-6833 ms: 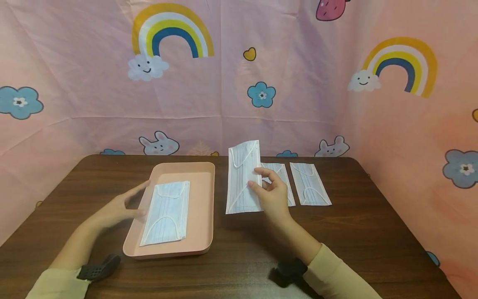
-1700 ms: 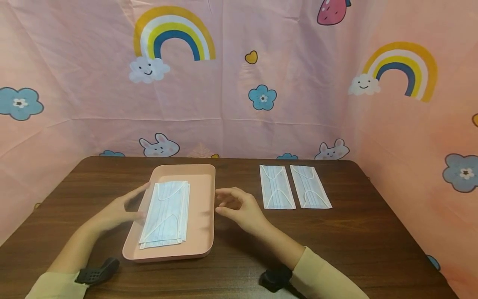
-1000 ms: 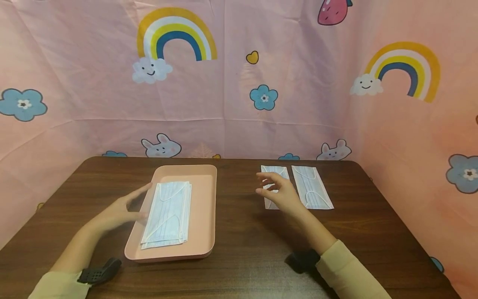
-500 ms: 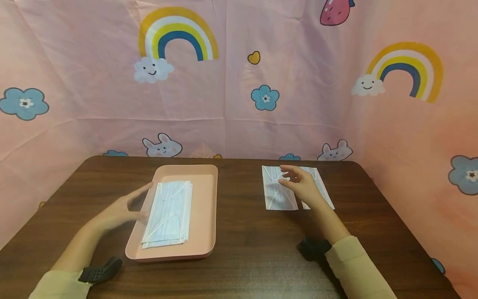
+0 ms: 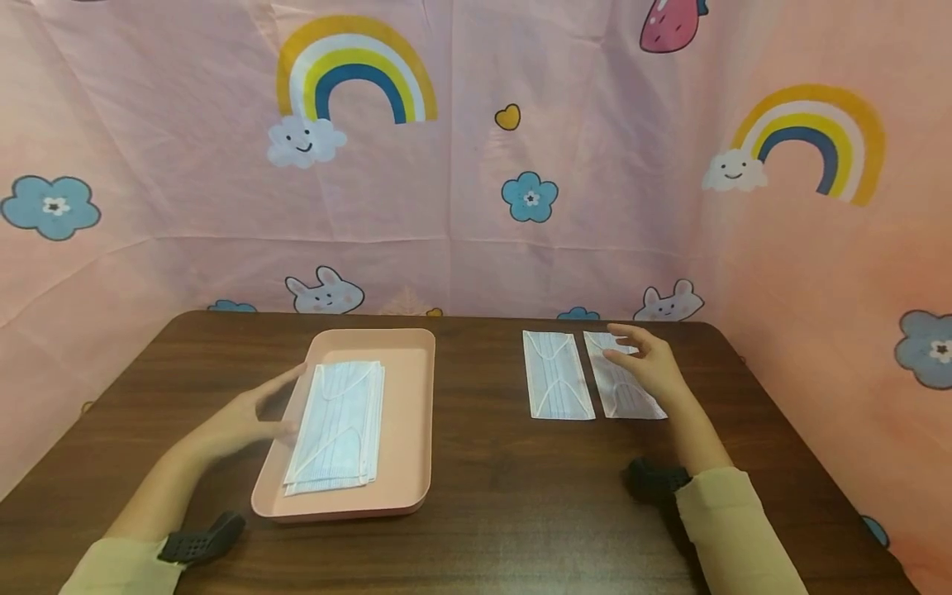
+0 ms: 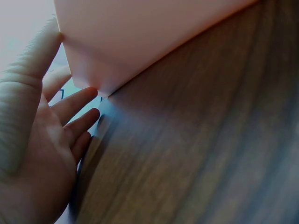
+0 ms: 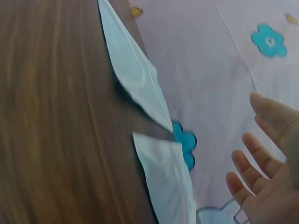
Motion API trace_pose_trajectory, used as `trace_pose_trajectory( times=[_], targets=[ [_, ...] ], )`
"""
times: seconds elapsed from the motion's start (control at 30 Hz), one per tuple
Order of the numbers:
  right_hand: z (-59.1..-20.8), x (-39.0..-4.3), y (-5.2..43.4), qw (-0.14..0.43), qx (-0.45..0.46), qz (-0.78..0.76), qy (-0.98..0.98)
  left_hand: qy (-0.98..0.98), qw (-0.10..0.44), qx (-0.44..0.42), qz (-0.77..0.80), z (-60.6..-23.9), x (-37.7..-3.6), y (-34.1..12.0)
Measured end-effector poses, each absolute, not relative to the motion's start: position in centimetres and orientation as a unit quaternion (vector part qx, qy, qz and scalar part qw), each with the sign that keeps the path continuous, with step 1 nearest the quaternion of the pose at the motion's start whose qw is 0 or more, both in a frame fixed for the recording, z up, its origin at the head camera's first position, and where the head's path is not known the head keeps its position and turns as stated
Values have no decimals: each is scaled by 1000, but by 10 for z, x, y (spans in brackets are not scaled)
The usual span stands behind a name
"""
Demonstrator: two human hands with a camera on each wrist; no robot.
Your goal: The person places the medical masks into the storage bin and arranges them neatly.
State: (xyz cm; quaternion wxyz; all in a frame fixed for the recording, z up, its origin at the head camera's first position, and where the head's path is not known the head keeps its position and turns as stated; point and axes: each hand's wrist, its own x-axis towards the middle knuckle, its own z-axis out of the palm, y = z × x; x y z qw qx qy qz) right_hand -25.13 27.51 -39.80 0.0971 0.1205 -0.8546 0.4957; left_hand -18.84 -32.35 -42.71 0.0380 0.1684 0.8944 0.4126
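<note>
Head view: your left hand (image 5: 230, 426) is spread, thumb and fingers against the left side of the pink tray (image 5: 406, 413), which stands on the desk (image 5: 498, 487). Inside the tray, left of its middle, lies a stack of masks (image 5: 335, 430), their edges slightly out of line. Your right hand (image 5: 650, 368) is spread too, fingers lightly bent, over the right mask (image 5: 623, 397) and hiding part of it; the right wrist view shows it apart from the mask. The left mask (image 5: 558, 376) lies flat just beside that one, a narrow strip of desk between them. Behind hangs a patterned cloth (image 5: 595, 157).
</note>
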Motion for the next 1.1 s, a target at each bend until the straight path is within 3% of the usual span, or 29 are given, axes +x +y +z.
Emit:
trace_pose_trajectory(
  times=[0.4, 1.1],
  targets=[
    [-415, -257, 316, 75, 100, 501, -856, 897, 38, 163, 408, -426, -188, -325],
    [-431, -260, 341, 31, 68, 420, -904, 891, 38, 172, 418, -426, -188, -323]
  ],
)
